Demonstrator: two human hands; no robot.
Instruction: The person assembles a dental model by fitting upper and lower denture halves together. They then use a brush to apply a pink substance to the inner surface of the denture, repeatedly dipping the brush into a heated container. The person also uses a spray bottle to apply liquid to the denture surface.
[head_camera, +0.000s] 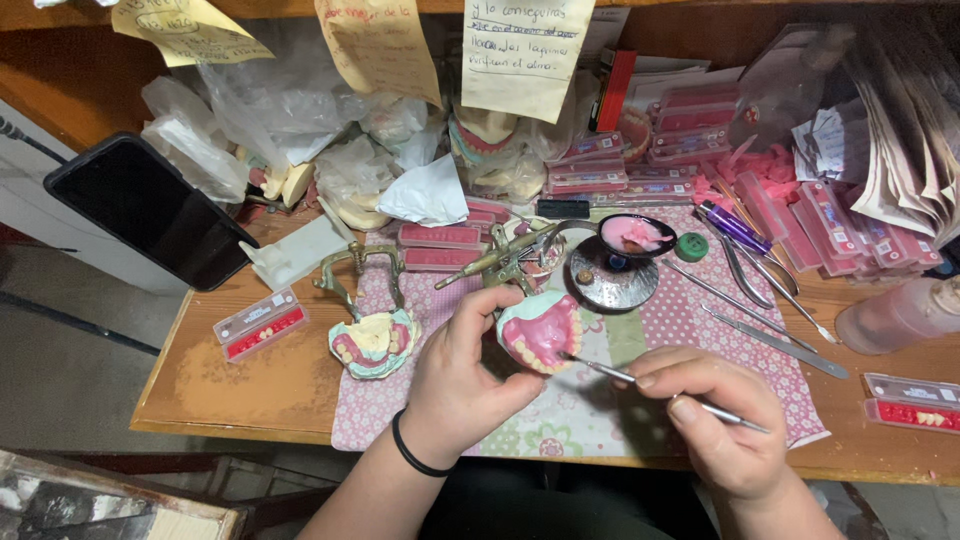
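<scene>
Left hand (462, 385): clamped on a pink wax denture (541, 332) with a row of pale teeth, held tilted above the patterned cloth (600, 410) near the desk's front edge.
Right hand (715, 415): fingers pinched together on a thin metal tool (640, 382), tip touching the denture's lower rim.
Second denture model (374, 343): resting on the cloth's left edge, in a brass-coloured articulator frame (352, 268).
Small dish (636, 234): pink wax inside, above a round metal stand (612, 280), mid-desk.
Loose instruments (770, 300): laid out on the cloth, right of the stand.
Phone (150, 208): dark screen, over the desk's left edge.
Tooth card (262, 323): flat on bare desk (230, 385), front-left.
Stacked pink trays (690, 125): towards the back-right corner.
</scene>
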